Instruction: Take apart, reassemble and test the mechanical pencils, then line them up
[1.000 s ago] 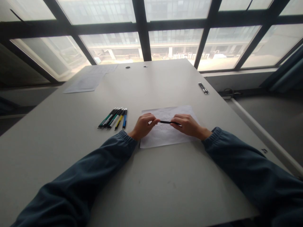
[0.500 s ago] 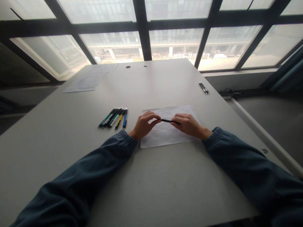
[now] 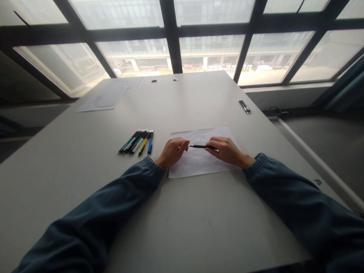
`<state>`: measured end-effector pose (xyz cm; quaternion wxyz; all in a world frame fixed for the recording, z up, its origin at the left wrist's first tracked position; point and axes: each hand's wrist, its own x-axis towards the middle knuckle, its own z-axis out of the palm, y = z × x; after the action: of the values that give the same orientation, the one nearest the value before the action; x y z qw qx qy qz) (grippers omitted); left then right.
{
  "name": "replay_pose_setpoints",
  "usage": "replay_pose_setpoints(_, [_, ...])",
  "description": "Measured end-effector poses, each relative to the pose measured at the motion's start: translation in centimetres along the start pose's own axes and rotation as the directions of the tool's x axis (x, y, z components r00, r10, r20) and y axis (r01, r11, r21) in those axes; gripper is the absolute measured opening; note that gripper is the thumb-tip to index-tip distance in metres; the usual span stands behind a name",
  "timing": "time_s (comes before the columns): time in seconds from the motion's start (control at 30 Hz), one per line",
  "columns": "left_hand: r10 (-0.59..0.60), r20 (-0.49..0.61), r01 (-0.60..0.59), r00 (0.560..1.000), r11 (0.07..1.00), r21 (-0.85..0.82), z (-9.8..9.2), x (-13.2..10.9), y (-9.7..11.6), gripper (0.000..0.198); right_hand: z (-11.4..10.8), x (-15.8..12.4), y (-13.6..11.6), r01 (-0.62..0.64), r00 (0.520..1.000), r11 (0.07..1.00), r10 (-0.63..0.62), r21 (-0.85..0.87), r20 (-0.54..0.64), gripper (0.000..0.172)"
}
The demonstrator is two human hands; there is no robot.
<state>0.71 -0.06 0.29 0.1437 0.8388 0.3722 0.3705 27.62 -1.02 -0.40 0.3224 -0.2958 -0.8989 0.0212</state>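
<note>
- Now the left hand has drawn back along the pen, baring a metal tip its fingers covered half a second ago.
- Its fingers are curled closed beside that tip; whether they touch it or pinch something small cannot be told.
- The right hand grips the pen's other end above the paper, seemingly bearing it alone.
- Left of the paper, the row of pens lies unchanged.
</note>
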Motion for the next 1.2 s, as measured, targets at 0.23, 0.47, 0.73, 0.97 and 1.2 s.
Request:
replay_pose_setpoints(0.23, [0.013,0.077,-0.013,0.997,1.0,-0.003,0.16,-0.02,0.01,0.061,0.06,-0.03,-0.01,0.021,1.0,1.0,-0.02,0.01,-0.01,0.015])
replay_pose_setpoints(0.47, [0.06,0.075,-0.061,0.995,0.998,0.008,0.08,0.07,0.14,0.057,0.19,-0.15,0.2,0.022,1.0,1.0,-0.022,0.016,-0.007,0.014])
replay_pose_setpoints(0.73, [0.078,0.006,-0.078,0.997,0.995,-0.069,-0.06,0.14,0.46,0.038,-0.05,-0.03,0.06,0.019,1.0,1.0,-0.019,0.004,0.004,0.019])
replay_pose_setpoints(0.97, [0.13,0.018,-0.128,0.991,0.989,-0.071,-0.06,0.12,0.29,0.033,-0.1,0.1,-0.01,-0.005,1.0,1.0,0.005,0.012,0.003,0.021])
replay_pose_setpoints(1.2, [0.153,-0.021,-0.154,0.988,0.987,-0.039,0.16,0.13,0.22,0.027,-0.02,0.23,-0.13,-0.108,0.994,0.992,0.108,0.058,0.008,0.024])
